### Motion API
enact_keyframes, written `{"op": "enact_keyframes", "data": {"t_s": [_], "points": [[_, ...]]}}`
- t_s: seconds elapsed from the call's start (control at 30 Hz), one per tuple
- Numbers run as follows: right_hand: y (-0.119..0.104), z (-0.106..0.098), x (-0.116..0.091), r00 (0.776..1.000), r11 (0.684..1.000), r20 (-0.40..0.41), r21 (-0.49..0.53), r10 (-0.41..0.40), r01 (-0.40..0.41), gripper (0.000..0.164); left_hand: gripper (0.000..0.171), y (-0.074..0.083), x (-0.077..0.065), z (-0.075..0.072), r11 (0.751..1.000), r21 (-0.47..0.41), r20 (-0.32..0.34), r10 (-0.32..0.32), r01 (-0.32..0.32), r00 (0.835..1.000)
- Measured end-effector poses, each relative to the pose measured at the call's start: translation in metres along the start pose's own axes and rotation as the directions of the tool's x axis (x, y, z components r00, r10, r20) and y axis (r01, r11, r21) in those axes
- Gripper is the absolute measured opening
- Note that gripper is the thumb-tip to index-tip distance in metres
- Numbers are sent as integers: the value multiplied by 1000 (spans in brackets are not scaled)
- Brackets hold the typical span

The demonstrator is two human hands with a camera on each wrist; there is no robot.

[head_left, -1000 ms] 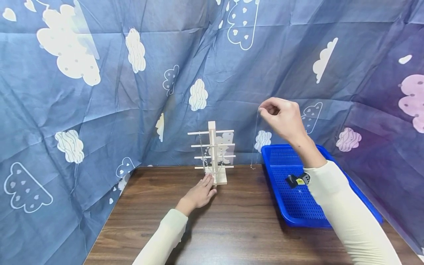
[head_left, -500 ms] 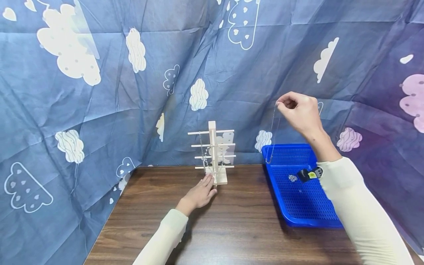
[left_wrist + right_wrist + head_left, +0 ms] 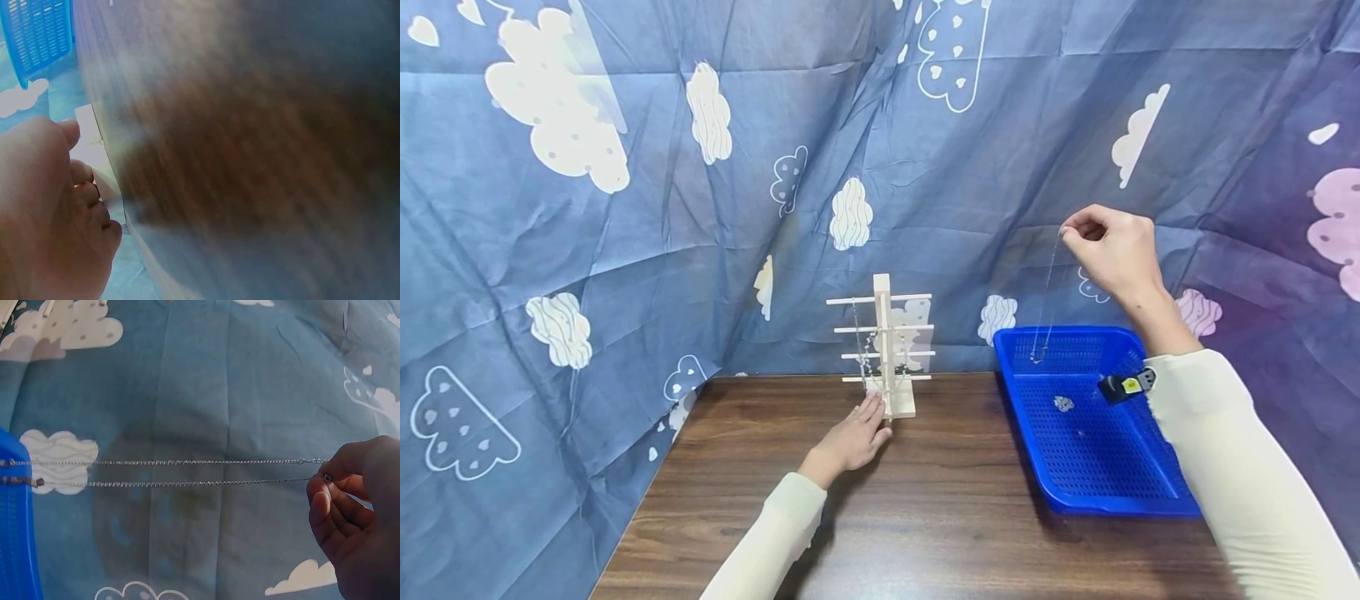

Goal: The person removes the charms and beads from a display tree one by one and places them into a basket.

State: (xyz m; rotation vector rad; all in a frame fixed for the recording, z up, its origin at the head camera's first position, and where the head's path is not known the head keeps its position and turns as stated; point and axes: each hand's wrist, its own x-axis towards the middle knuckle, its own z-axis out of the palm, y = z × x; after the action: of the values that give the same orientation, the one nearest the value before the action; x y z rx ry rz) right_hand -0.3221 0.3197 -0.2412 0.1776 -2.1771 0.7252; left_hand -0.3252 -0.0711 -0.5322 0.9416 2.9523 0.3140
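Between thumb and fingertips, my right hand (image 3: 1112,250) pinches a thin silver necklace (image 3: 169,462). The chain hangs down as a long loop, and its lower end overlaps the back wall of the blue basket (image 3: 1037,467) in the head view. My left hand (image 3: 850,437) lies with relaxed fingers at the base of a wooden jewelry stand (image 3: 882,308), its fingertips on the base. Several chains (image 3: 861,346) hang from the stand's crossbars. In the left wrist view the left hand (image 3: 56,206) overlaps the pale wooden base (image 3: 103,169).
Inside the basket lies a small silvery clump (image 3: 1063,403). The basket stands on the right of the brown wooden table (image 3: 925,517). A blue cloth (image 3: 625,208) with a cloud print hangs close behind the stand and wraps around the sides.
My right hand has moved right with the necklace, from beside the basket to over it. The silvery clump in the basket has come into sight. My left hand has stayed at the stand.
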Motion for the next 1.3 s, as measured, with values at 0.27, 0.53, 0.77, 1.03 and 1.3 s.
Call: {"op": "enact_keyframes", "data": {"t_s": [0.27, 0.53, 0.77, 1.03, 1.3], "points": [[16, -4, 2, 999, 998, 43, -58, 30, -27, 23, 64, 1, 0, -1, 1000, 0, 6, -7, 7, 1000], [24, -2, -1, 998, 996, 63, -84, 24, -19, 23, 64, 1, 0, -1, 1000, -3, 6, -11, 11, 1000], [36, 7, -7, 995, 995, 91, -100, 40, -31, 21, 64, 1, 1, 0, 1000, -6, 9, -14, 14, 1000], [52, 21, -19, 985, 992, 160, -123, 56, -37, 22, 64, 2, 0, -1, 1000, -8, 9, -15, 15, 1000], [72, 33, -32, 971, 988, 221, -146, 88, -56, 21, 64, 4, -1, -3, 1000, -14, 13, -19, 19, 1000]]}}
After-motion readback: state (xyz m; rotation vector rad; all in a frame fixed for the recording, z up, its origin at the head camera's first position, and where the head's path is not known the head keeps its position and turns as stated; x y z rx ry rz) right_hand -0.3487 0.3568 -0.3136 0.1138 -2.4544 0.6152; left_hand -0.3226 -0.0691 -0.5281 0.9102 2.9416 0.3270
